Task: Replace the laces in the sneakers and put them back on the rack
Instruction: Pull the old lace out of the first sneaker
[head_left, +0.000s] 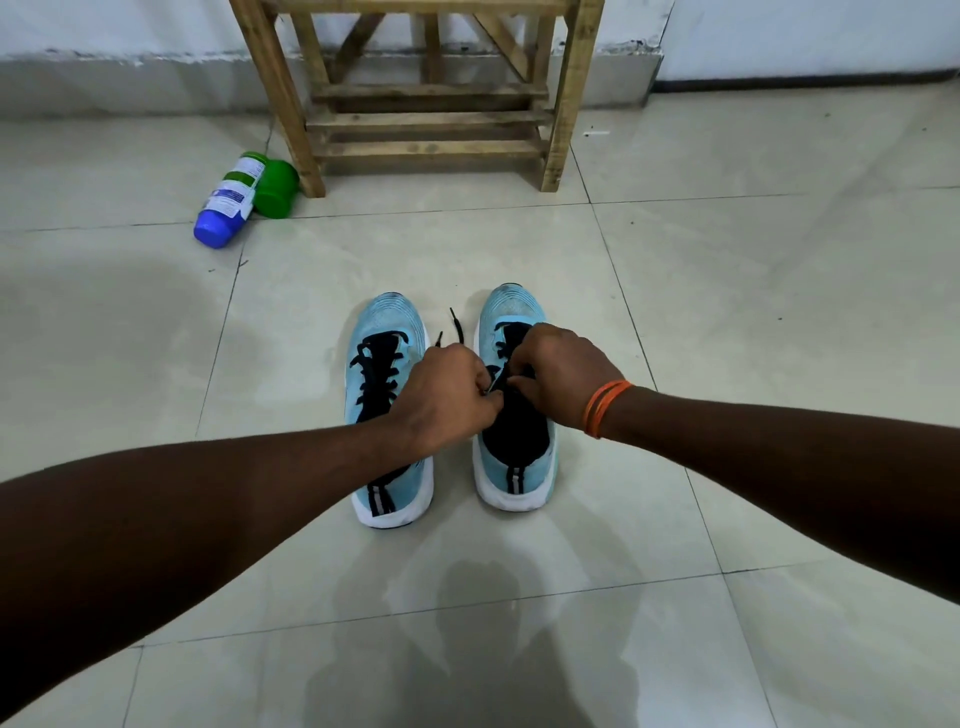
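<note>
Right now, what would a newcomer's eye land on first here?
Two light-blue sneakers stand side by side mid-floor. The left hand and right hand meet over the right sneaker, each pinching its black lace. Behind, a wooden rack stands by the wall, and left of it a blue-capped bottle lies on its side beside a green cup.

A bottle (228, 200) with a blue cap lies on its side on the tiled floor (779, 312). A green cup (278, 189) sits right beside the bottle, touching it.
</note>
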